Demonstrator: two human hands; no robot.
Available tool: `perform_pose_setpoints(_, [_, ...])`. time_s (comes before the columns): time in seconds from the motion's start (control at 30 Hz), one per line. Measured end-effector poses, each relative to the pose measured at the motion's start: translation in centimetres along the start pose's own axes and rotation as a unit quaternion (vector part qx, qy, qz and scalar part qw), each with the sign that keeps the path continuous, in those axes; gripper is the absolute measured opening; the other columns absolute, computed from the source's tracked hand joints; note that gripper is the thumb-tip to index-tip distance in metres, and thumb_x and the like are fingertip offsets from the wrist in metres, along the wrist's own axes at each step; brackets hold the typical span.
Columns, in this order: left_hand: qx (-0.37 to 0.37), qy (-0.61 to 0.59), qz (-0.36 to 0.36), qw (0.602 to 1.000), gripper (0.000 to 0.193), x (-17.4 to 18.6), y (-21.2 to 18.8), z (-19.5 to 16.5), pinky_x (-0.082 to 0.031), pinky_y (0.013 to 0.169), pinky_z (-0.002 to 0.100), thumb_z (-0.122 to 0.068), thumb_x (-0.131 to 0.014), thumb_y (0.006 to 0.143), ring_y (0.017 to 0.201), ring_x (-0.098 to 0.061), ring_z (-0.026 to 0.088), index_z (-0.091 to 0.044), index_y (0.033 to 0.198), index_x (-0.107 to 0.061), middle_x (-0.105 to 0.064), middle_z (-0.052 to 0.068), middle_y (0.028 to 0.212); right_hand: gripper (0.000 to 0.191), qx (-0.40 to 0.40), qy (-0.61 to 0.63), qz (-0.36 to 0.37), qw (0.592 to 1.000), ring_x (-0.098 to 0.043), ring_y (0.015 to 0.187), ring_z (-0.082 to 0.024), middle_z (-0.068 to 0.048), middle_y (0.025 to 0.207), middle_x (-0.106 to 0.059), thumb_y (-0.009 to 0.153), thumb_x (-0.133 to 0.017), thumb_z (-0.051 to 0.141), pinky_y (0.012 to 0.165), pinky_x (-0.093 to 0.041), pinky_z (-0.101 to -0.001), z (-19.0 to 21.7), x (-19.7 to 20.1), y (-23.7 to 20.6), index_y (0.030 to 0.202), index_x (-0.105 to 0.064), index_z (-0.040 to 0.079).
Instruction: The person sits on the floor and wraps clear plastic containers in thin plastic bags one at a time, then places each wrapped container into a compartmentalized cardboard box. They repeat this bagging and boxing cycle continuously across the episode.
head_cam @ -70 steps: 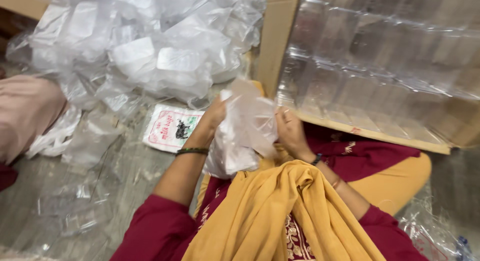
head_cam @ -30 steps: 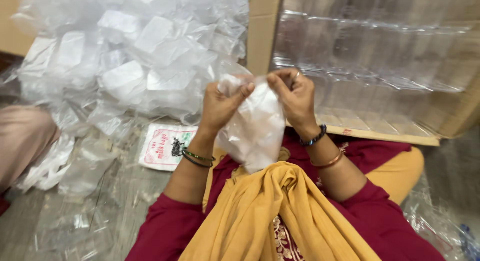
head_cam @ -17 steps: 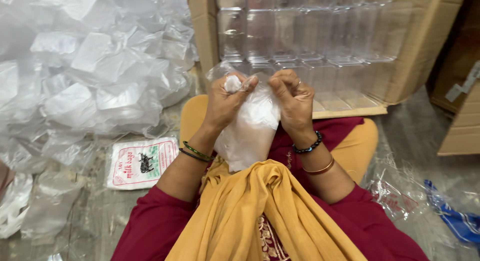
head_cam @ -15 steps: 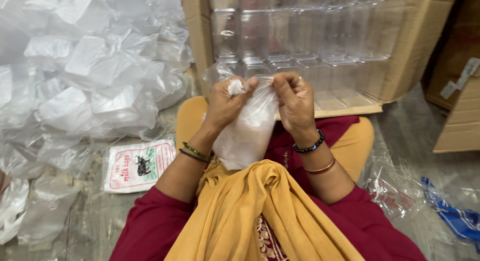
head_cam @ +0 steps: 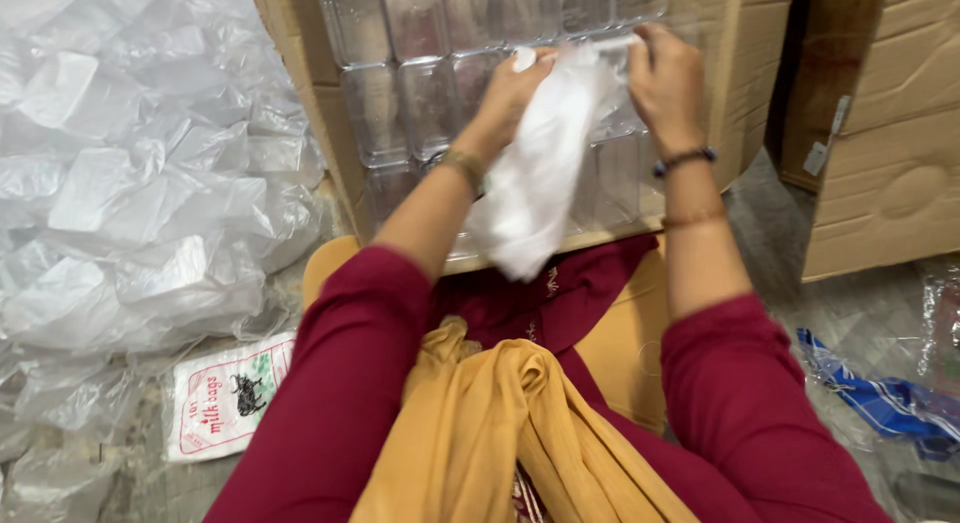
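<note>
Nearest is a mustard scarf (head_cam: 500,433) over the lap, with a printed packet (head_cam: 228,395) lying flat on the floor to the left and a blue wrapper (head_cam: 880,398) to the right. Above the lap, both hands are raised and pinch the top edge of a thin white plastic bag (head_cam: 535,173): the left hand (head_cam: 510,88) is closed on one corner, the right hand (head_cam: 665,78) closed on the other, the bag hanging limp between them. To do this well, I judge each pinch should stay right at the rim, pulling evenly apart so the mouth spreads. Beyond stands a cardboard box (head_cam: 740,73) of clear plastic containers (head_cam: 400,83), with a heap of filled bags (head_cam: 130,183) left.
</note>
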State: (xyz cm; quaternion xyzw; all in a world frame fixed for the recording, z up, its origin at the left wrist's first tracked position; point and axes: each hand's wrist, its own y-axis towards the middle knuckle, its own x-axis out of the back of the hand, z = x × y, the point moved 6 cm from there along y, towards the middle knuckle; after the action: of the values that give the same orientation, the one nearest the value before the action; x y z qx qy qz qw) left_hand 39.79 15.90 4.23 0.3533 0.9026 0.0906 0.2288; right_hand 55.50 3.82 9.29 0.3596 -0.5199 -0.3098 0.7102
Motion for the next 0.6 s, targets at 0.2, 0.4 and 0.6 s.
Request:
perform_pose_setpoints(0.2, [0.105, 0.199, -0.262, 0.939, 0.043, 0.1, 2.4, 3.2, -0.055, 0.083, 0.032, -0.032, -0.074, 0.101, 0.098, -0.067, 0.015, 0.004, 0.121, -0.059, -0.068, 0.008, 0.106, 0.017, -0.303, 0.207, 0.072, 0.928, -0.062, 0.076, -0.016, -0.001, 0.083, -0.065, 0.098, -0.065, 0.012, 0.064, -0.049, -0.0321, -4.7, -4.1, 0.8, 0.105, -0.076, 0.002])
perform_pose_setpoints(0.4, [0.101, -0.131, -0.111, 0.980, 0.032, -0.3, -1.4, 0.7, -0.060, 0.061, 0.032, -0.032, -0.066, 0.096, 0.073, -0.072, 0.016, -0.003, 0.108, -0.069, -0.074, 0.006, 0.089, 0.025, -0.385, 0.553, 0.060, 0.736, -0.062, 0.097, -0.018, -0.007, 0.105, -0.067, 0.104, -0.063, 0.019, 0.083, -0.049, -0.0321, -1.8, -5.1, -3.2, 0.118, -0.067, -0.001])
perform_pose_setpoints(0.6, [0.154, -0.085, -0.109, 0.978, 0.032, 3.9, -6.9, -3.3, -0.060, 0.060, 0.032, -0.033, -0.069, 0.091, 0.068, -0.072, 0.017, -0.003, 0.101, -0.073, -0.075, 0.007, 0.086, 0.039, -0.324, 0.492, 0.065, 0.806, -0.061, 0.119, -0.020, -0.013, 0.126, -0.067, 0.110, -0.056, 0.029, 0.105, -0.048, -0.0325, 7.2, -4.4, -3.9, 0.133, -0.063, -0.002])
